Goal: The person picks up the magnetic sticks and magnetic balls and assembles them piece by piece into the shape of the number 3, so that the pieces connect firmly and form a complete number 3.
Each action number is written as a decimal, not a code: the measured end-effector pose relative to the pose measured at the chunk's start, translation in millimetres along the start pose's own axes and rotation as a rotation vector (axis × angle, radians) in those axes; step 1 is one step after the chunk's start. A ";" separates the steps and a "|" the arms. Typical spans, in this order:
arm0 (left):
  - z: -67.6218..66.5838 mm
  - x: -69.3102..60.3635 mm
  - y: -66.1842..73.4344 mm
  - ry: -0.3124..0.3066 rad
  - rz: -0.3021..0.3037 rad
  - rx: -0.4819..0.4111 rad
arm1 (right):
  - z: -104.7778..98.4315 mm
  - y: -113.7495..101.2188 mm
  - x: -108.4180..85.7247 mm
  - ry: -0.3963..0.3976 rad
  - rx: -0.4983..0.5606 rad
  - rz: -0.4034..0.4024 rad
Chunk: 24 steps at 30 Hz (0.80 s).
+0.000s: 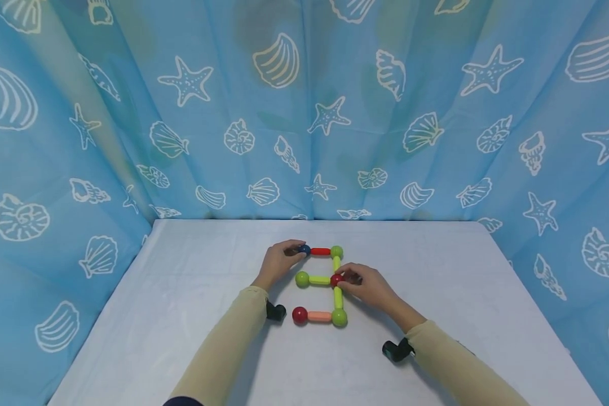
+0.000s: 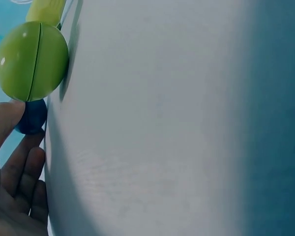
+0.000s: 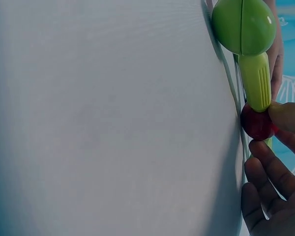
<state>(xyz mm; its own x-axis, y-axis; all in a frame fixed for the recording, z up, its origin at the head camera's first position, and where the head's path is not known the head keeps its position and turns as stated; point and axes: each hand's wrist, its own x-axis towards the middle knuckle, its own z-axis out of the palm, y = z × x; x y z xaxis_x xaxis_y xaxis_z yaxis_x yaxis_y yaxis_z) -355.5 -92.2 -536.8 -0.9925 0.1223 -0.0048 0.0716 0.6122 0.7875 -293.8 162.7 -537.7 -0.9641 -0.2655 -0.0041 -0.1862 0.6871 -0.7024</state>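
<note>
Balls and short rods, joined like a magnetic building set, form a "3" lying on the table. At its far left end, my left hand (image 1: pixel 278 263) pinches a dark blue ball (image 1: pixel 305 250) between thumb and fingers; a red rod (image 1: pixel 320 251) links that ball to a green ball (image 1: pixel 337 251). My right hand (image 1: pixel 369 287) holds the middle red ball (image 1: pixel 336 280) by thumb and fingertips. From it a yellow-green rod (image 1: pixel 319 279) runs left to another green ball (image 1: pixel 301 278). The near row has a red ball (image 1: pixel 300 315), a salmon rod (image 1: pixel 319 316) and a green ball (image 1: pixel 339 317).
A white-covered table (image 1: pixel 436 254) lies under the pieces. Blue curtains (image 1: pixel 304 163) printed with white shells and starfish hang behind it and at both sides. Dark wrist-worn devices (image 1: pixel 397 351) sit at both sleeves, just above the table.
</note>
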 end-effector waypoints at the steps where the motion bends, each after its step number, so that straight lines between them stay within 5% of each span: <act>1: -0.9 -0.1 -0.8 0.003 -0.005 0.002 | 1.0 -0.3 0.9 -0.001 -0.001 -0.002; 24: -15.2 -6.1 -9.9 0.021 -0.003 0.021 | 11.1 -11.4 7.7 -0.009 0.017 -0.001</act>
<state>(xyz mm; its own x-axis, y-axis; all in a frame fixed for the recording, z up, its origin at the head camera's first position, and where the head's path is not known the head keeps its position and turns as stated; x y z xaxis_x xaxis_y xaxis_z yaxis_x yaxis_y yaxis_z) -351.7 -110.8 -535.2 -0.9945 0.1045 0.0057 0.0705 0.6289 0.7743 -297.0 145.3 -537.7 -0.9621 -0.2726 -0.0101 -0.1839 0.6755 -0.7141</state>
